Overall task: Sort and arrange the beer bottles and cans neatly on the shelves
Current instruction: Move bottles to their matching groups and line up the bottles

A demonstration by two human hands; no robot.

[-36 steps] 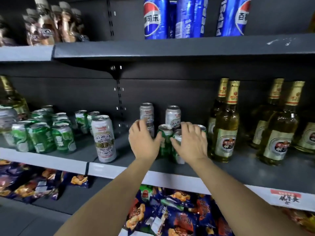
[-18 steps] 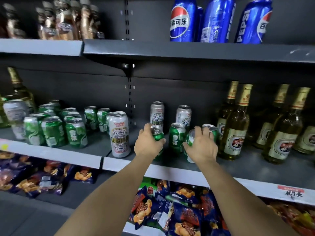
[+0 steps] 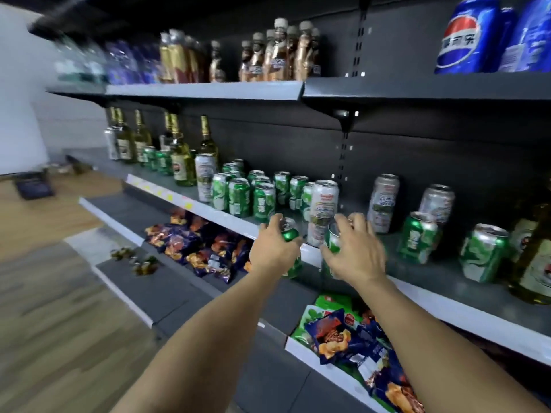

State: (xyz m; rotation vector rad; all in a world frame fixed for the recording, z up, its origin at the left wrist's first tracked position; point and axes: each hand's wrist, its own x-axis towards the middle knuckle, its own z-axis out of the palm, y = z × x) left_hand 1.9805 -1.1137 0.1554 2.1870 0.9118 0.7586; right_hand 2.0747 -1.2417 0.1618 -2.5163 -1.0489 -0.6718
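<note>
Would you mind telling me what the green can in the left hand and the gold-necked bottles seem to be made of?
The green can looks like thin printed metal: a silvery rimmed top shows. The bottles look like clear glass, glossy, with gold foil necks; plastic cannot be excluded.

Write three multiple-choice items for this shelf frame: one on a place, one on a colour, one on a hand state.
1. Where do the blue cola cans stand?
A. top shelf, right
B. bottom shelf
C. on the floor

2. What colour is the can in the left hand?
A. red
B. green
C. blue

3. What is the right hand doing?
A. hanging idle at the side
B. gripping a bottle neck
C. fingers curled round a green can at the shelf edge

Answers: 1 A, they stand above the beer shelf at upper right. 2 B, its green body shows above the fingers. 3 C, the can's top and side show between thumb and fingers.
</note>
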